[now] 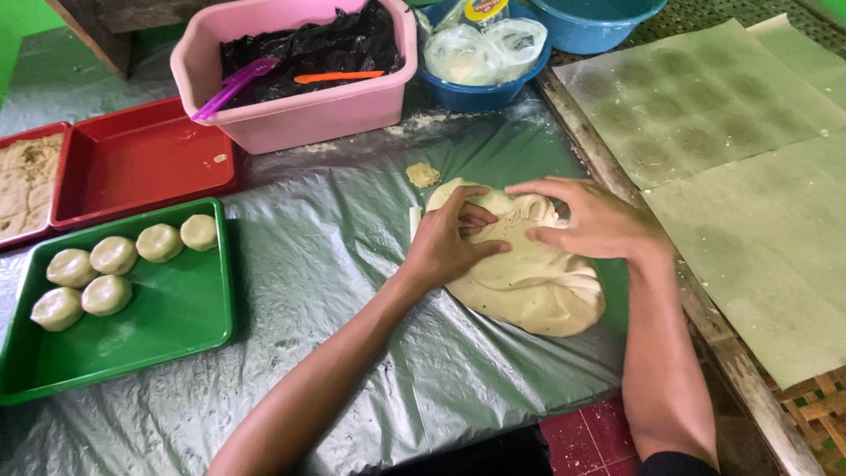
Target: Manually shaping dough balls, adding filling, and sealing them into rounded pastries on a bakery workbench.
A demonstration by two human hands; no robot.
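The left hand [445, 242] and the right hand [590, 216] are both working on a big lump of pale dough [529, 278]. The dough is lying on the table, on a shiny plastic sheet [335, 264], right in front of the person. The left hand is curling its fingers [480, 219] into the top of the dough and pinching a bit of it. The right hand is resting on the dough just beside it, with its fingers half bent and pressing down, not closed around anything.

To the left, a green tray [167, 326] is holding six round dough balls [115, 256]. They are sitting in the top left corner, close together. Most of the tray is bare green, so it looks like only a small part of the work is done. The big lump is large, so a lot of dough is left to shape.

A little crumb of dough [422, 174] is lying near the lump. A red tray [132, 167] and a pink tub [308, 115] are sitting farther back. Sheets of pale paper [749, 220] are lying to the right.
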